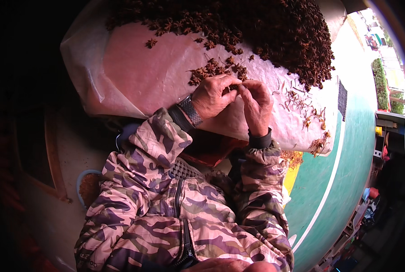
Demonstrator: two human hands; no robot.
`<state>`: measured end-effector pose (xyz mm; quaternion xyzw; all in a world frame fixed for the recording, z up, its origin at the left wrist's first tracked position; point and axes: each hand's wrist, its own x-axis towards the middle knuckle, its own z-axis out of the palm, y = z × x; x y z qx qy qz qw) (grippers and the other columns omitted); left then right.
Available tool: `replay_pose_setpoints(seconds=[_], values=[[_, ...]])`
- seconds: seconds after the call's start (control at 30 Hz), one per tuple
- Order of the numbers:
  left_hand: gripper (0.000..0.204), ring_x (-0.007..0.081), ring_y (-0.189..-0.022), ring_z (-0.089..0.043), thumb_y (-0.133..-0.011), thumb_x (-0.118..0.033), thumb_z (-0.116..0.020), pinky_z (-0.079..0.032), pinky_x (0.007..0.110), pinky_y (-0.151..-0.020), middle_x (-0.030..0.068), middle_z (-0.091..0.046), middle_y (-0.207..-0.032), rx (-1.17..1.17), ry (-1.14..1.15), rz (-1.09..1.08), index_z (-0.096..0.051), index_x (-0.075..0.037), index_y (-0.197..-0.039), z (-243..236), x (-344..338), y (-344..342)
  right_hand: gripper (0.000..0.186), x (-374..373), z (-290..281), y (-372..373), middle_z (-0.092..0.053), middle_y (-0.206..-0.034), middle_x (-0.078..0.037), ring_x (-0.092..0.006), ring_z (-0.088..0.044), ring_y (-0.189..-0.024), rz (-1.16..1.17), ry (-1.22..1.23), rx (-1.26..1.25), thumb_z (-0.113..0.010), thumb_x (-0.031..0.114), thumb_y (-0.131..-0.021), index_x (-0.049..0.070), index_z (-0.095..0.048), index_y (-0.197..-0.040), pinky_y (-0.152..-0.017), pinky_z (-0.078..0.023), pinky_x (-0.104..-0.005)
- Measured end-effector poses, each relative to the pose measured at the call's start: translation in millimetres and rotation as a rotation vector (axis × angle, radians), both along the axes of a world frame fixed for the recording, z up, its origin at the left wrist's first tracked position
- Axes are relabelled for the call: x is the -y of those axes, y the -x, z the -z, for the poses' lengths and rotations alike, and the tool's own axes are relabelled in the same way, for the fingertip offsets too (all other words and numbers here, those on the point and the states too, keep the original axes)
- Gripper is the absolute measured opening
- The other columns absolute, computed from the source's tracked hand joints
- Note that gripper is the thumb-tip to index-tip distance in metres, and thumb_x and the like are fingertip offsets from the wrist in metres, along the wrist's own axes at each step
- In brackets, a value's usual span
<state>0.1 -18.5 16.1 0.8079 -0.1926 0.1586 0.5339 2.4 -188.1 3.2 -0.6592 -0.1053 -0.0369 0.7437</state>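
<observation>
My left hand (214,96), with a watch (190,110) at its wrist, is closed in a pinch. Facing it, my right hand (257,106) pinches too, and the fingertips of both meet. Between them shows a bit of a small dark star anise (234,86), mostly covered by my fingers. Just beyond my hands lies a small loose cluster of star anise (213,69) on the pale sheet (143,68). A much larger heap of star anise (284,31) covers the far side. Thin stems (297,100) are scattered right of my right hand.
Broken stems and bits (319,144) gather at the sheet's near right corner. Below it stands a yellow container (291,177) with similar bits on top. A blue-rimmed basin (79,190) sits low at left. Green floor with a white line (322,204) runs along the right.
</observation>
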Motion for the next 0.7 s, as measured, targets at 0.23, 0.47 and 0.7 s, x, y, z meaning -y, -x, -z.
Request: replay_pose_setpoints(seconds=[0.23, 0.47, 0.7], values=[[0.013, 0.031, -0.085, -0.073, -0.09, -0.005, -0.075, -0.059, 0.037, -0.074, 0.0135, -0.074, -0.094, 0.001, 0.121, -0.051, -0.072, -0.005, -0.103, -6, 9, 9, 0.007, -6, 1, 0, -0.07, -0.09, -0.005, -0.0083, -0.063, -0.079, 0.134, -0.105, -0.027, -0.072, 0.002, -0.096, -0.001, -0.068, -0.1, -0.072, -0.051, -0.0223], [0.013, 0.0138, -0.082, -0.071, -0.098, -0.014, -0.073, -0.057, 0.03, -0.075, 0.0072, -0.073, -0.088, -0.289, 0.285, 0.065, -0.069, -0.003, -0.105, -12, 0, 14, 0.002, 19, 2, -20, -0.069, -0.087, -0.005, -0.0107, -0.063, -0.073, 0.227, 0.025, -0.089, -0.068, 0.0, -0.096, -0.001, -0.068, -0.098, -0.067, -0.05, -0.0249], [0.019, 0.0037, -0.07, -0.062, -0.103, -0.015, -0.056, -0.05, 0.019, -0.059, 0.0019, -0.069, -0.091, -0.624, 0.646, 0.067, -0.061, -0.003, -0.117, 6, -10, -1, 0.008, -3, -2, -43, -0.071, -0.1, -0.012, -0.0359, -0.066, -0.097, 0.293, 0.785, 0.512, -0.071, 0.001, -0.082, 0.004, -0.064, -0.082, -0.087, -0.053, -0.041]])
